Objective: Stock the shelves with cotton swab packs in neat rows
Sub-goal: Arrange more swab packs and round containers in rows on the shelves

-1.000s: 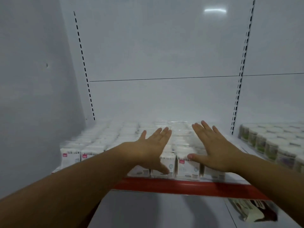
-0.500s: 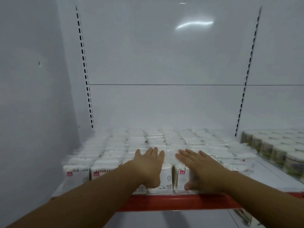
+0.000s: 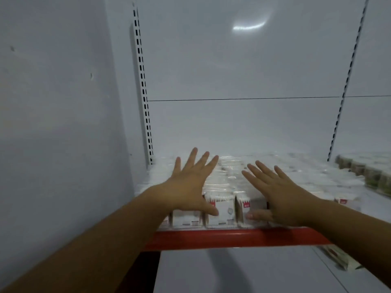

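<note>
- Against half a second ago, both hands are being opened out: the fingers, then held together over the front row, are now being fanned wide and reached further back from the red shelf edge [image 3: 232, 240]
- The left hand [image 3: 190, 187] is being held flat, fingers straight and spread, over the tops of the cotton swab packs [image 3: 222, 210] just behind the red shelf edge; its thumb is being laid down the face of a front-row pack, and nothing is being gripped
- The right hand [image 3: 281, 197] is being held the same way further right along that edge, thumb across a front pack's face, nothing grasped
- Whether the palms are pressing on the packs or hovering just above them cannot be told
- The packs are standing in rows running back from the red shelf edge, the front row upright right behind it; the far rows are blurred
- The wider spread is being read as levelling more rows at once, so the step looks like tidying, with the shelf seemingly close to full
- The round tubs [image 3: 376, 178] beyond the right end of the red shelf edge are being left untouched
</note>
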Demonstrator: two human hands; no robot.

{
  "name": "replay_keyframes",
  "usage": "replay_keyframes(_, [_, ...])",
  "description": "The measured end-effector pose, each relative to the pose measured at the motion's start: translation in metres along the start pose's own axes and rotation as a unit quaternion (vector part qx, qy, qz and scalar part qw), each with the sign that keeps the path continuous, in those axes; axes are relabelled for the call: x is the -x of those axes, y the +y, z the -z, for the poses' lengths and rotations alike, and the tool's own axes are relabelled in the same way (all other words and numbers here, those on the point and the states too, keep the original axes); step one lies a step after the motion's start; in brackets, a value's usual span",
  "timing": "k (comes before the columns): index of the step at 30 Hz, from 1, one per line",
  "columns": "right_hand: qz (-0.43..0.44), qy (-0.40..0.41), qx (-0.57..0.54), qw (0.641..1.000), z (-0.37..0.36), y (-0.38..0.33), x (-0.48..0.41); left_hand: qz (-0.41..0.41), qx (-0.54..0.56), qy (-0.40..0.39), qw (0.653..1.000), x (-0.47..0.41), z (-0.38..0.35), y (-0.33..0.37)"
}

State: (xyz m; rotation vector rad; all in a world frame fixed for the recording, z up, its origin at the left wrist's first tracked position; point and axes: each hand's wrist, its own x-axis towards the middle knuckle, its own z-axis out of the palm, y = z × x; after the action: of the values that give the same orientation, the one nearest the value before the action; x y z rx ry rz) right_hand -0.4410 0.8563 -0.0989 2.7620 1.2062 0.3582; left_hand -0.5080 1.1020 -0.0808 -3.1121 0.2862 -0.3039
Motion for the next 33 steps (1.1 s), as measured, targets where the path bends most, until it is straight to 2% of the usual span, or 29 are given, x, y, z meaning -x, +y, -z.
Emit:
replay_keyframes(4, [0.025, 0.032, 0.001, 0.999, -0.005, -0.057, -0.033, 0.150, -0.050, -0.121, 0.980, 0.040, 0.004, -0.064])
replay_keyframes(6, [0.042, 0.031, -0.001, 0.999, -0.006, -0.083, -0.050, 0.182, -0.016, -0.149, 0.972, 0.051, -0.008, -0.072])
replay_keyframes(9, [0.048, 0.013, -0.001, 0.999, -0.012, -0.108, -0.073, 0.171, 0.042, -0.118, 0.977, 0.054, -0.023, -0.078])
replay_keyframes(15, [0.041, -0.011, -0.041, 0.998, -0.019, -0.106, -0.089, 0.138, 0.070, -0.086, 0.984, 0.052, -0.030, -0.089])
replay_keyframes(17, [0.046, 0.001, -0.046, 0.998, -0.024, -0.104, -0.088, 0.124, 0.140, -0.098, 0.977, 0.054, -0.025, -0.102])
replay_keyframes(18, [0.047, 0.006, -0.047, 0.998, -0.027, -0.104, -0.089, 0.120, 0.215, -0.089, 0.965, 0.055, -0.020, -0.109])
replay_keyframes(20, [0.049, 0.015, -0.050, 0.997, -0.031, -0.102, -0.089, 0.135, 0.397, 0.005, 0.908, 0.054, -0.015, -0.124])
replay_keyframes(22, [0.047, 0.016, -0.056, 0.997, -0.032, -0.102, -0.089, 0.193, 0.527, 0.114, 0.820, 0.046, -0.023, -0.139])
replay_keyframes(23, [0.045, 0.013, -0.060, 0.997, -0.031, -0.102, -0.088, 0.227, 0.571, 0.140, 0.776, 0.038, -0.030, -0.146])
replay_keyframes(26, [0.037, 0.009, -0.054, 0.998, -0.020, -0.103, -0.087, 0.298, 0.656, 0.146, 0.678, 0.010, -0.055, -0.158])
replay_keyframes(29, [0.037, 0.047, -0.045, 0.997, -0.009, -0.119, -0.089, 0.338, 0.723, 0.168, 0.578, -0.016, -0.072, -0.161])
replay_keyframes(31, [0.079, 0.063, -0.041, 0.994, -0.006, -0.138, -0.097, 0.322, 0.757, 0.173, 0.542, -0.032, -0.072, -0.161])
replay_keyframes(33, [0.118, 0.050, -0.034, 0.991, -0.008, -0.155, -0.109, 0.332, 0.753, 0.175, 0.540, -0.048, -0.070, -0.162])
